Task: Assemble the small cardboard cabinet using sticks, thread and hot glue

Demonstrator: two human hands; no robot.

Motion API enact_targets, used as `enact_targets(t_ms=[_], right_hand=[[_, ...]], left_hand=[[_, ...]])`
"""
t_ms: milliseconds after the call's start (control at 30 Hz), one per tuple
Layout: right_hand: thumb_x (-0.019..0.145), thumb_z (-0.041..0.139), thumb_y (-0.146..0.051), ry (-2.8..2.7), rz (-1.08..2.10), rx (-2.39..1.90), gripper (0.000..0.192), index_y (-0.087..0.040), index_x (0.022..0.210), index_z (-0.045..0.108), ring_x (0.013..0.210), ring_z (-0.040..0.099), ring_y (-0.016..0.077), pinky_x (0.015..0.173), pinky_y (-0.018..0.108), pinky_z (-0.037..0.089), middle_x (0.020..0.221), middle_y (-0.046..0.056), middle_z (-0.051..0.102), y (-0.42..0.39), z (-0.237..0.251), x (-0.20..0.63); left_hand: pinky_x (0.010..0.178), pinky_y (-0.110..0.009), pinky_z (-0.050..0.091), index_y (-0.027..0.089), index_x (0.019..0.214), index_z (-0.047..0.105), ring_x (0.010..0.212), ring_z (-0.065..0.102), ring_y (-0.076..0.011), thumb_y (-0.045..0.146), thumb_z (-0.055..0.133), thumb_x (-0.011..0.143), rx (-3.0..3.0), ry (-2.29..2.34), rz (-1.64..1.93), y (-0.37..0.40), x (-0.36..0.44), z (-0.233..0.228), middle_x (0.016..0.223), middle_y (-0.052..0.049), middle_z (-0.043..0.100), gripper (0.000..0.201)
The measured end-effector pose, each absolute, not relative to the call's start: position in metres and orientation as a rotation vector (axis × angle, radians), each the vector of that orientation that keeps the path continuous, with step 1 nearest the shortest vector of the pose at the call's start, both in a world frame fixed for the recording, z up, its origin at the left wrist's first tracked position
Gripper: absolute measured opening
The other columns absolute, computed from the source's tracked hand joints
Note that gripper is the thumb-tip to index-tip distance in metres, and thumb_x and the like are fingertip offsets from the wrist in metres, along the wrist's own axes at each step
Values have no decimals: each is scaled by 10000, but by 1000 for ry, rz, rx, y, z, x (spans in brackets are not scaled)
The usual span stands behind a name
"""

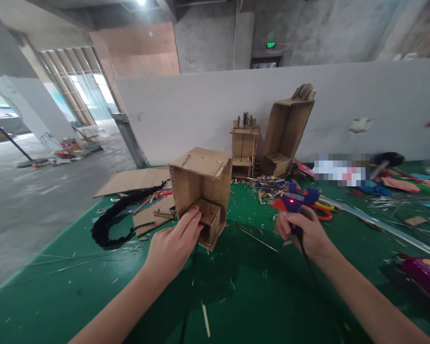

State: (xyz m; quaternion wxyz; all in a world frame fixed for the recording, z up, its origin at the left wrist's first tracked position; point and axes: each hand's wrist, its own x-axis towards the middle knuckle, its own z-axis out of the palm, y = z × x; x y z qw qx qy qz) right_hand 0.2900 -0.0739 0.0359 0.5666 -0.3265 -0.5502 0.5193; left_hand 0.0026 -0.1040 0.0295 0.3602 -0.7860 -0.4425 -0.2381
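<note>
A small open-fronted cardboard box model stands on the green table. My left hand reaches to its lower front, fingertips touching a small cardboard shelf piece inside. My right hand grips the handle of a blue and orange hot glue gun with a red light lit, held to the right of the box and apart from it. Its black cord runs down along my forearm.
Two more cardboard models stand by the white partition wall. Flat cardboard sheets and a black fuzzy strip lie left. Scraps, scissors and coloured clutter cover the right; a purple object sits at the right edge.
</note>
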Motion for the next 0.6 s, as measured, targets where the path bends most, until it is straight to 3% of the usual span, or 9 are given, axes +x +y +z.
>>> enact_targets(t_ms=[133,267,333,467,600], right_hand=[[772,596,-331,-1313,1320,-725,312,-191,506,514,368,415,104,481,295,369,404,-42,410,-76,34,293],[813,587,-330,-1374,1415,-704,173,-175,736,581,363,382,94,454,277,349,407,-68,418,-81,35,293],[810,604,-359,-1401,1425,-734,194,-168,832,581,345,353,84,430,266,333,399,-88,407,-84,37,287],[812,590,-466,-1493,1426,-822,308,-164,854,558,314,325,74,407,260,341,362,-109,372,-86,40,267],[798,579,-540,-1632,1394,-990,355,-189,788,522,321,314,64,384,242,336,381,-111,344,-89,50,248]], left_hand=[[501,-237,465,132,1089,586,788,688,-146,235,523,890,-2050,-1149,-714,-103,0,28,1116,-50,688,232],[488,-226,448,153,1067,565,711,684,-127,244,535,880,-2029,-1198,-761,-102,-5,26,1061,-44,701,210],[504,-212,446,162,1024,560,710,679,-119,231,548,870,-2027,-1188,-798,-102,-7,27,995,-34,709,169],[503,-205,425,175,895,551,579,623,-100,215,609,822,-1978,-1141,-909,-102,-12,33,811,-6,675,102],[451,-193,376,164,926,549,473,550,-79,258,620,810,-1974,-1168,-964,-102,-18,38,660,30,595,166]])
